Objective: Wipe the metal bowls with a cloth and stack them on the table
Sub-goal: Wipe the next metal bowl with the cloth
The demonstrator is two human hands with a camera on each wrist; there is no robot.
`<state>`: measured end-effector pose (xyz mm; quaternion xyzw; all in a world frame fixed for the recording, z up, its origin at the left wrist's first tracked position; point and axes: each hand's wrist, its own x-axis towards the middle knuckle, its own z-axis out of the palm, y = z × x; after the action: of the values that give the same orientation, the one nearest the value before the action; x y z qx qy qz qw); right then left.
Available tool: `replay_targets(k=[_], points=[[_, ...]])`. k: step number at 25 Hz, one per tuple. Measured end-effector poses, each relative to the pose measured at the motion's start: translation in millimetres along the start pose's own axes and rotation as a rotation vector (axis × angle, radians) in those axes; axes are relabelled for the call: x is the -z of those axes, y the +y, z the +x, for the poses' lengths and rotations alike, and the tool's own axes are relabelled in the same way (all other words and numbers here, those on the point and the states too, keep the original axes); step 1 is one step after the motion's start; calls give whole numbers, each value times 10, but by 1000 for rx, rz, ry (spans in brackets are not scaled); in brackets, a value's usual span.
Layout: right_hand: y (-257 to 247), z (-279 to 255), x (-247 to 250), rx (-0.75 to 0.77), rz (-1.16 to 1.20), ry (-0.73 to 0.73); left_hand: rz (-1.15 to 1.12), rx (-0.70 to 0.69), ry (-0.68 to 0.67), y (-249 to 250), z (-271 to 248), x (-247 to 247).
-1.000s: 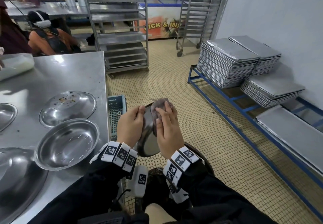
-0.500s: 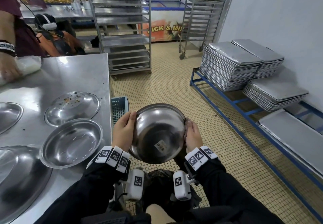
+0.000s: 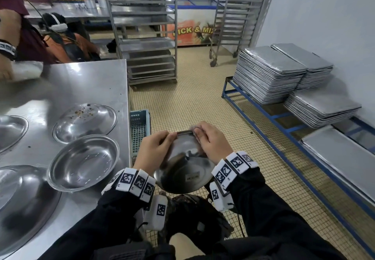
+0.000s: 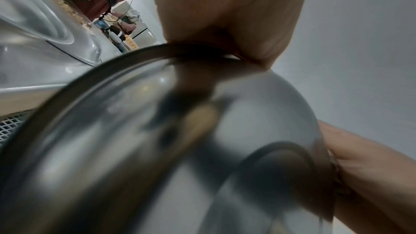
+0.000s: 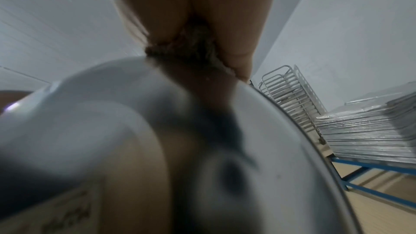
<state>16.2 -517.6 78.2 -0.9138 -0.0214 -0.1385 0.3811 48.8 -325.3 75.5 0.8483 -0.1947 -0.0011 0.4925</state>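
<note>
Where bare before, bowl (image 3: 182, 170) underside beneath right hand (image 3: 211, 140).

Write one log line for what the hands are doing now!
left hand grips bowl | right hand presses cloth on rim | not stacked

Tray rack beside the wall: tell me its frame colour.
Blue frame, seen best in the head view.

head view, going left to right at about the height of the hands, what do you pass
Clean bowl on the steel table → blue crate → left hand → held bowl → right hand pressing the cloth → blue rack frame → flat tray.
</note>
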Motion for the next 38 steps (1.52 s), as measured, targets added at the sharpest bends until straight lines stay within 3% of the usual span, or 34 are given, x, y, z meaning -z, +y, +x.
replay_targets(k=[5,9,13,17,23,26,30,33,38], points=[[-58,-119,-108,101,-20,187,-48,72,107,-73,17,-22],[-180,-240,-341,188,-167,354,-188,115,152,58,35,-90],[-158,-172,-294,27,-49,476,-410,158,116,145,54,-22],[7,-278,-204,-258,205,371,-400,164,203,148,24,10],[-221,-380,-416,64,-98,387,-181,42,231,194,-19,-99],[-280,-240,-350,78,-123,477,-87,-37,253,342,-62,-152],[-128,-196,-141,-160,274,581,-227,-48,264,399,-29,-129],[17,-302,-21,-434,616,523,-436,36,295,279,40,-97],[189,-429,48,-500,648,440,-454,126,280,21,61,-104]])
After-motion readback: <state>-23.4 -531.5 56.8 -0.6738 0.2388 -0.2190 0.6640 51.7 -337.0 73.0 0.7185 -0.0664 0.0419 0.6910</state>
